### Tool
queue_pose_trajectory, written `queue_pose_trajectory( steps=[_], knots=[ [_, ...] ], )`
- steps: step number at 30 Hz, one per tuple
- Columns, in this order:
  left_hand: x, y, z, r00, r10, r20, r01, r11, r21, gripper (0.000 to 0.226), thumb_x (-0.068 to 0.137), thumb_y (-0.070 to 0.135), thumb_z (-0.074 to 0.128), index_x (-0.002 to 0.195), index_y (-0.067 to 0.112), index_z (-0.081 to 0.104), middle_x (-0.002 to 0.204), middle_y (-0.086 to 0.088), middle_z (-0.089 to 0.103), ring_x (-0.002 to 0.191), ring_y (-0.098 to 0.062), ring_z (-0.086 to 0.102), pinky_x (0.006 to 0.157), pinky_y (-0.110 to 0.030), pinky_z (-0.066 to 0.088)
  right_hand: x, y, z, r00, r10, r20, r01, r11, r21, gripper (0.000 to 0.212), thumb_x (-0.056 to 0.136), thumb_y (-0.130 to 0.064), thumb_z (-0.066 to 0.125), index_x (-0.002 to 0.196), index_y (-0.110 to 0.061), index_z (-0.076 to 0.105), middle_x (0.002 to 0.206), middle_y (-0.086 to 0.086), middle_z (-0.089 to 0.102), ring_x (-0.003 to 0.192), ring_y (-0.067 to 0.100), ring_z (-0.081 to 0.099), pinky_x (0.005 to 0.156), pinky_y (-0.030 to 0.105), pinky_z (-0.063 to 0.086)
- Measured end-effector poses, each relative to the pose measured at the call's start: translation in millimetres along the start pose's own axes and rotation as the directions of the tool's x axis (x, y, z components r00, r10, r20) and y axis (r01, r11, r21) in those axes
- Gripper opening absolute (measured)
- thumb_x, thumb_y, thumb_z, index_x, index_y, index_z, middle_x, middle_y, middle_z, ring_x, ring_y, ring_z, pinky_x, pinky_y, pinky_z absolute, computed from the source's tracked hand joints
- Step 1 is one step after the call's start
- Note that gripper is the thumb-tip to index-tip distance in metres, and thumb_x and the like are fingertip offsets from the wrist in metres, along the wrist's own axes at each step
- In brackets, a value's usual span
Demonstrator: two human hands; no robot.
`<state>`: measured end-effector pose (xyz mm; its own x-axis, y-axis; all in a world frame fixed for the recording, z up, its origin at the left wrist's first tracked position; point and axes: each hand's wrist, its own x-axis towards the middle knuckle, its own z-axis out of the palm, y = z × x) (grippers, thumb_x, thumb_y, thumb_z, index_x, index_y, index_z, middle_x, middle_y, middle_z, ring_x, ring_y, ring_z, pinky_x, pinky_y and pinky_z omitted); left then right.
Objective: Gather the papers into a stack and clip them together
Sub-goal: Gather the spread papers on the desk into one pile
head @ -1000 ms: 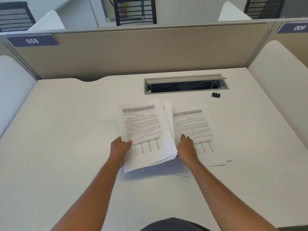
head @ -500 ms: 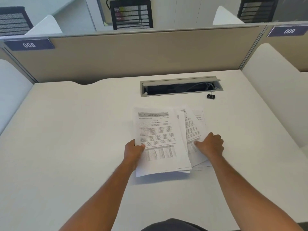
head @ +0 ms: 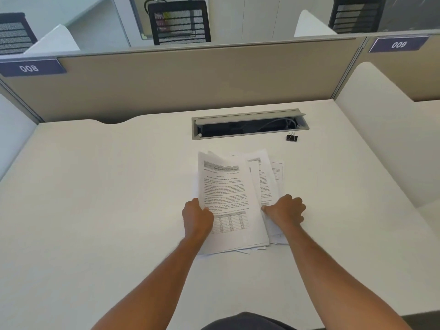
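At the centre of the frame, a loose pile of white printed paper sheets (head: 228, 198) lies on the pale white desk (head: 95, 210). The left hand (head: 197, 219) grips the pile's left edge, thumb on top. The right hand (head: 284, 210), fingers curled, clutches the fanned sheets on the right. A small black binder clip (head: 292, 137) sits apart at upper right, just beside the grey cable tray opening (head: 250, 125)
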<state>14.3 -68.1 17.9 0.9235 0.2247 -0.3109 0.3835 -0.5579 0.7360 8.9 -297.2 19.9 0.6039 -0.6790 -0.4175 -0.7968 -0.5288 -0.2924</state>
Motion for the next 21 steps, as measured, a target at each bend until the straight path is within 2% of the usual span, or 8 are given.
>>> queue_pose_trajectory(
  steps=[4,8,11,14,21],
  knots=[
    [-1.3,4.7,3.0,0.998,0.066,-0.013,-0.064,0.992,0.111,0.017,0.087,0.008,0.051,0.102,0.006,0.059,0.106,-0.01,0.062,0.099,-0.031,0.06,0.084,-0.046,0.056,-1.2,-4.8,6.7,0.999,-0.029,-0.014,0.03,0.997,0.065,0.061,0.078,-0.029,0.078,0.125,-0.004,0.048,0.131,0.017,0.044,0.124,0.034,0.042,0.092,0.046,0.051],
    [-1.8,6.3,0.3,0.998,0.058,0.036,-0.062,0.993,0.103,0.021,0.089,0.011,0.048,0.108,0.009,0.057,0.11,-0.006,0.066,0.098,-0.029,0.063,0.084,-0.046,0.058,-2.8,-7.8,6.7,1.0,-0.013,-0.023,0.015,0.997,0.078,0.062,0.079,-0.023,0.075,0.128,-0.006,0.043,0.13,0.017,0.048,0.124,0.035,0.047,0.092,0.047,0.049],
    [-1.8,5.9,-2.7,0.998,0.046,0.052,-0.049,0.996,0.07,0.019,0.09,0.011,0.048,0.107,0.011,0.056,0.111,-0.004,0.066,0.096,-0.027,0.063,0.084,-0.044,0.058,0.2,-8.6,4.4,1.0,0.009,-0.001,-0.009,0.991,0.137,0.06,0.078,-0.019,0.076,0.127,-0.004,0.044,0.13,0.018,0.049,0.123,0.037,0.049,0.094,0.044,0.048],
    [0.2,5.0,-3.9,0.996,0.034,0.078,-0.036,0.999,0.029,0.021,0.089,0.011,0.05,0.109,0.013,0.057,0.112,-0.002,0.067,0.096,-0.025,0.064,0.083,-0.042,0.058,1.8,-8.4,5.5,0.999,-0.033,-0.005,0.034,0.995,0.097,0.05,0.081,-0.016,0.07,0.124,-0.001,0.048,0.13,0.021,0.051,0.12,0.037,0.052,0.095,0.038,0.045],
    [2.4,6.7,-3.4,0.98,-0.009,0.197,0.028,0.995,-0.092,0.039,0.09,0.012,0.057,0.128,0.015,0.047,0.114,0.005,0.06,0.101,-0.023,0.061,0.084,-0.037,0.054,-3.8,-6.2,4.8,0.992,-0.126,0.006,0.125,0.984,0.124,0.033,0.085,-0.01,0.061,0.115,-0.001,0.053,0.115,0.017,0.066,0.106,0.038,0.064,0.078,0.036,0.049]
  ],
)
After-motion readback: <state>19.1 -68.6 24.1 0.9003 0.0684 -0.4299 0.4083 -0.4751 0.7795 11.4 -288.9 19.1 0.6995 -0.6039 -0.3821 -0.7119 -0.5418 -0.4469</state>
